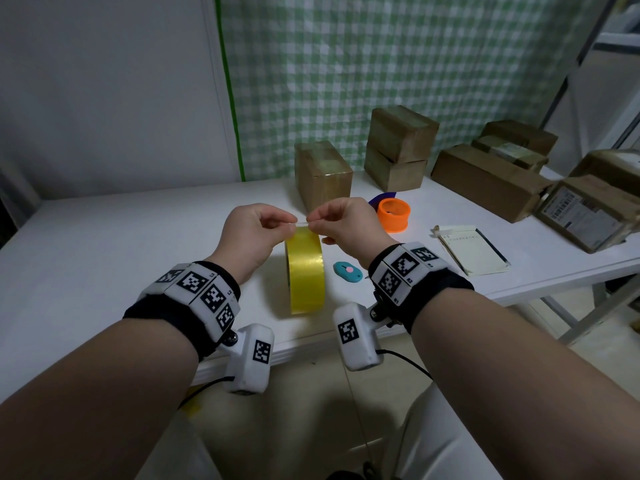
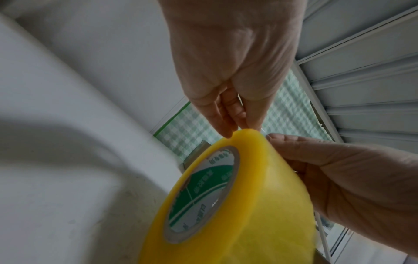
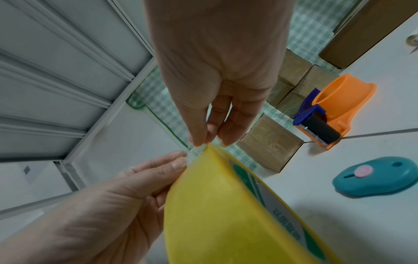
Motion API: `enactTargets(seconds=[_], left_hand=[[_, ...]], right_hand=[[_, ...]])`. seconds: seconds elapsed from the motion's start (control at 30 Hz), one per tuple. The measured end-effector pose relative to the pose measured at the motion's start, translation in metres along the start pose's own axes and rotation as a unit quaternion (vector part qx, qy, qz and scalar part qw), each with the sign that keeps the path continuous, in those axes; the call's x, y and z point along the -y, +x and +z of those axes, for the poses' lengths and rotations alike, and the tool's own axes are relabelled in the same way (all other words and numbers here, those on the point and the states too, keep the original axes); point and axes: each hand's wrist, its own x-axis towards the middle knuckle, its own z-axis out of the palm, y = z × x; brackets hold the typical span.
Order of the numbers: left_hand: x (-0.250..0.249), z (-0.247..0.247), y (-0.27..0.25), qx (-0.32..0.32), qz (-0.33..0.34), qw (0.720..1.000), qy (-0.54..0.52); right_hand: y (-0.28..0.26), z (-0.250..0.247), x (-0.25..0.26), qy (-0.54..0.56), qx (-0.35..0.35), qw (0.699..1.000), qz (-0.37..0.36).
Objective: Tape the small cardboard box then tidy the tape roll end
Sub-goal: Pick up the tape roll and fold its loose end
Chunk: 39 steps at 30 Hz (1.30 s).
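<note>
Fingers (image 1: 277,221) of both hands pinch the loose tape end (image 1: 302,223) above the upright yellow tape roll (image 1: 306,271), tidying it; next, probably, fold it down.

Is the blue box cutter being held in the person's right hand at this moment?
No, the blue box cutter lies on the table while the right hand pinches the tape end above the yellow tape roll.
</note>
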Motion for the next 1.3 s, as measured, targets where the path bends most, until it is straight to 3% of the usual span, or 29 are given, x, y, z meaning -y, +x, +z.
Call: enactTargets(seconds=[0.47, 0.7, 0.87, 1.3], left_hand=[[-0.007, 0.005, 0.006, 0.021, 0.027, 0.994, 0.105], [-0.005, 0.004, 0.005, 0.027, 0.017, 0.995, 0.091], [-0.005, 0.004, 0.004, 0.022, 0.018, 0.996, 0.088], [-0.001, 0.003, 0.003, 0.006, -0.037, 0.998, 0.05]], right_hand=[[-0.004, 0.002, 0.006, -0.081, 0.007, 0.996, -0.03], [-0.004, 0.001, 0.007, -0.069, 0.008, 0.997, -0.025], [-0.003, 0.005, 0.009, -0.123, 0.02, 0.992, -0.026], [-0.003, 0.008, 0.013, -0.123, -0.014, 0.992, 0.011]])
